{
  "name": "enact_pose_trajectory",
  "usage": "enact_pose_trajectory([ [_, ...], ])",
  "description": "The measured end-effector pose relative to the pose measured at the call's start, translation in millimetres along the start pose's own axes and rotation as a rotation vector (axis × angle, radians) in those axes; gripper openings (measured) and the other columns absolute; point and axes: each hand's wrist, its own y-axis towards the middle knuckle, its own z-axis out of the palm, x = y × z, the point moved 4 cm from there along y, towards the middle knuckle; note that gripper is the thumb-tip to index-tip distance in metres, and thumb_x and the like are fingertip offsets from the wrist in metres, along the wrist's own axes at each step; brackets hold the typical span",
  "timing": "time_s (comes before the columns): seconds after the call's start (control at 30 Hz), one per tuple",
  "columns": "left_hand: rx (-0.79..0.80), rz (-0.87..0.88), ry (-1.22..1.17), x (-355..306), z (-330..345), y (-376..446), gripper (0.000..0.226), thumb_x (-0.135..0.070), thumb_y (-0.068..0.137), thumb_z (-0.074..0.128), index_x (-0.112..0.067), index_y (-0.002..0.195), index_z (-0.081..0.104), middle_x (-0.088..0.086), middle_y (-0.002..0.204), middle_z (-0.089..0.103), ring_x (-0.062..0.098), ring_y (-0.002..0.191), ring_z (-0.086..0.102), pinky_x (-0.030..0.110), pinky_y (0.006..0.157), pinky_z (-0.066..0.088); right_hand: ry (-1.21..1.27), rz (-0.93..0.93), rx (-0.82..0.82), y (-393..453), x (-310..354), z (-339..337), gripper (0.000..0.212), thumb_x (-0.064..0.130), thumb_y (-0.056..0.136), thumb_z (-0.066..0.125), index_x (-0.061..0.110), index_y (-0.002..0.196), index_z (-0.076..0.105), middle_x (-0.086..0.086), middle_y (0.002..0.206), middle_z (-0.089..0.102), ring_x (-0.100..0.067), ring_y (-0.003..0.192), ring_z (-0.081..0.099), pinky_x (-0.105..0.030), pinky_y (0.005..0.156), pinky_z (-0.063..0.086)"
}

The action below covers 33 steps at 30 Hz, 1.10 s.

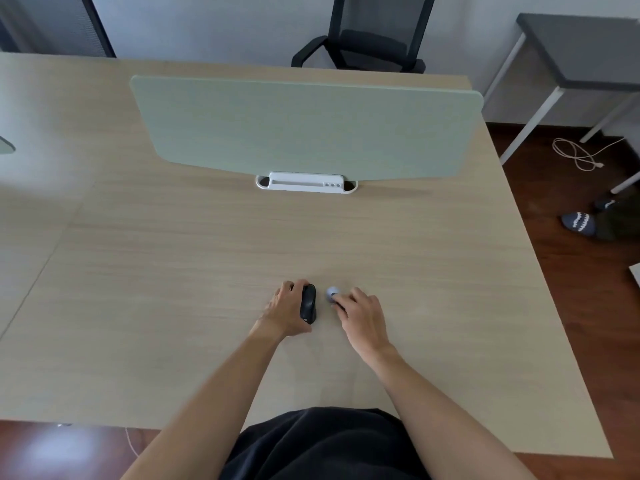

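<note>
My left hand (285, 308) grips a black computer mouse (308, 303) that stands on its side on the light wooden desk (173, 271), fingers curled over its far end. Just to its right my right hand (360, 313) pinches a small pale blue-grey round object (332, 293) with its fingertips; the object rests on the desk. What the round object is cannot be made out. The two hands lie close together near the middle of the desk, a little towards me.
A pale green divider panel (304, 129) stands across the desk's far half in a white clamp base (306, 183). A black office chair (370, 36) is beyond it. A grey side table (585, 50), a white cable (576, 154) and slippers (581, 223) are at right.
</note>
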Motion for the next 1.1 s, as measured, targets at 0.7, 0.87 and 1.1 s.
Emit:
enact_pose_trajectory([
  [0.7, -0.022, 0.014, 0.012, 4, 5, 0, 0.077, -0.017, 0.069, 0.069, -0.023, 0.136, 0.032, 0.001, 0.134, 0.037, 0.026, 0.12, 0.042, 0.028, 0.081, 0.036, -0.047, 0.024, 0.267, -32, 10, 36, 0.058, 0.005, 0.077, 0.075, 0.017, 0.132, 0.06, -0.006, 0.09, 0.051, -0.022, 0.076, 0.054, -0.034, 0.075, 0.049],
  [0.87, -0.017, 0.023, -0.03, 6, 6, 1, 0.078, -0.014, 0.066, 0.068, -0.023, 0.135, 0.033, 0.002, 0.132, 0.038, 0.028, 0.117, 0.042, 0.028, 0.084, 0.039, -0.026, 0.074, 0.267, -31, 7, 33, 0.057, 0.01, 0.078, 0.078, 0.017, 0.131, 0.061, -0.005, 0.089, 0.051, -0.022, 0.081, 0.056, -0.037, 0.077, 0.053],
  [1.1, -0.106, 0.08, -0.092, 30, 1, -7, 0.099, -0.031, 0.073, 0.07, -0.016, 0.152, 0.011, 0.004, 0.155, 0.019, 0.027, 0.141, 0.025, 0.041, 0.113, 0.032, 0.316, 0.255, 0.131, -20, 20, -31, 0.049, 0.037, 0.098, 0.053, 0.026, 0.144, 0.042, 0.003, 0.115, 0.045, -0.016, 0.11, 0.044, -0.034, 0.1, 0.033],
])
